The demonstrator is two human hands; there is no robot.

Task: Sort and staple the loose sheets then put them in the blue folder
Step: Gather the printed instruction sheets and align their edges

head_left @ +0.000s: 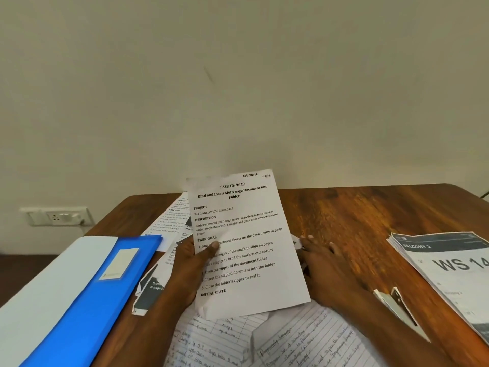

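Desk [357, 210]: brown wood, set against a plain pale wall [238, 88]; a wall socket [57, 215] shows low at the left

Left hand [195, 256]: grips a printed sheet [243, 242] at its left edge, thumb curled over the front face, fingers behind. The sheet is held up off the desk, tilted a little clockwise, headed "TASK ID: 3649", with handwritten marks at its top right corner

Right hand [321, 263]: lies palm down on the desk just right of the held sheet, fingers straight and spread, tips resting on the wood; it holds nothing. A small scrap of printed paper shows at the fingertips, partly hidden by the sheet

Loose sheets, printed [169, 223]: lie flat on the desk behind and left of the left hand, overlapping one another; some carry dark panels with white lettering

Loose sheets, handwritten [304, 340]: ruled pages spread on the near edge of the desk, under both forearms

Blue folder [105, 284]: lies flat at the left of the desk, running diagonally, with a pale label on its cover; a white sheet [47, 282] lies along its left side, touching it

Stapler [399, 305]: grey and white, on the desk right of the right forearm, near the booklet

Booklet [449, 271]: stack of printed pages at the far right edge, top page marked "BALCONY 2" and "WS 14", partly cut off by the frame
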